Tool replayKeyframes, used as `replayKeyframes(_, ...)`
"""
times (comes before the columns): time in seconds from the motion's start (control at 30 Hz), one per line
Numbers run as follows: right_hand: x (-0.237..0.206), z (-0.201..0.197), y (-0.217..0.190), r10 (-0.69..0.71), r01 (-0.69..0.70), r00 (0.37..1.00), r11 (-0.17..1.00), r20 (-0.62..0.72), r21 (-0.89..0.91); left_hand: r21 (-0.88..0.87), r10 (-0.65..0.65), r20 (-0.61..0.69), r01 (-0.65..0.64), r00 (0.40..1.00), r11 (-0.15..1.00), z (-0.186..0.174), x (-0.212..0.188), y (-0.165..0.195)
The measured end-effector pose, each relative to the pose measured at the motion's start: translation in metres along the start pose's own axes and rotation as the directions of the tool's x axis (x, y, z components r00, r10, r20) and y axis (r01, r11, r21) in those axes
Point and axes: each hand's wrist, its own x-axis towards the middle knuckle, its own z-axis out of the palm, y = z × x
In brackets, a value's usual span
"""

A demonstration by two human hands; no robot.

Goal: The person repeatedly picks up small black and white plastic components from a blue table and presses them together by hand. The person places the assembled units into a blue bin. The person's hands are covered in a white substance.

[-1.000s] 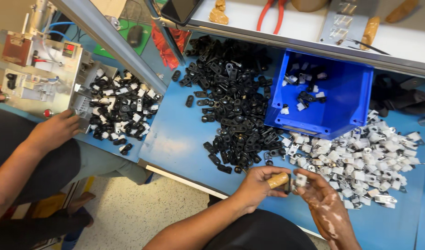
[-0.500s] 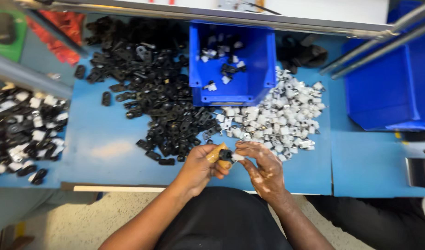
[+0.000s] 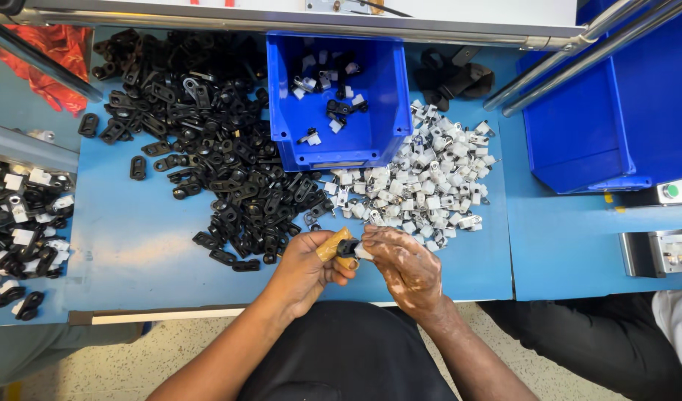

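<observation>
- I see my left hand point(image 3: 305, 269) at the near edge of the blue bench point(image 3: 133, 245), its fingers pinching a small tan cylindrical piece point(image 3: 332, 243) with a small black plastic clip point(image 3: 348, 248) at its tip.
- My right hand point(image 3: 404, 267) meets it from the other side, fingers pressed together on a small white plastic piece point(image 3: 363, 252) that touches the black clip.
- Just beyond the left hand lies a wide heap of black plastic clips point(image 3: 207, 141), spread across the bench.
- Just beyond the right hand lies a heap of small white plastic blocks point(image 3: 423, 182), touching the black heap at its left edge.
- Between the two heaps, further back, stands an open blue plastic bin point(image 3: 333, 141) with a few joined black and white parts inside.
- A larger blue plastic bin point(image 3: 601, 126) stands to the right, behind slanted metal rails point(image 3: 578, 56).
- At the far left lies a mixed pile of black and white parts point(image 3: 18, 238).
- At the right edge sits a grey metal box point(image 3: 660, 252), and above it a round green button point(image 3: 671, 191).
</observation>
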Motion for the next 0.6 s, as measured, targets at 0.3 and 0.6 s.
replayKeyframes(0.3, 0.005, 0.0, 0.009, -0.148, 0.149, 0.989, 0.988, 0.027, -0.044, -0.044, -0.029, 0.017, 0.03, 0.999, 0.999, 0.0, 0.0, 0.0)
replayKeyframes(0.6, 0.018, -0.015, 0.003, -0.123, 0.144, 0.969, 0.986, 0.212, -0.089, -0.037, 0.066, -0.023, -0.067, 0.998, 0.997, 0.013, -0.008, 0.003)
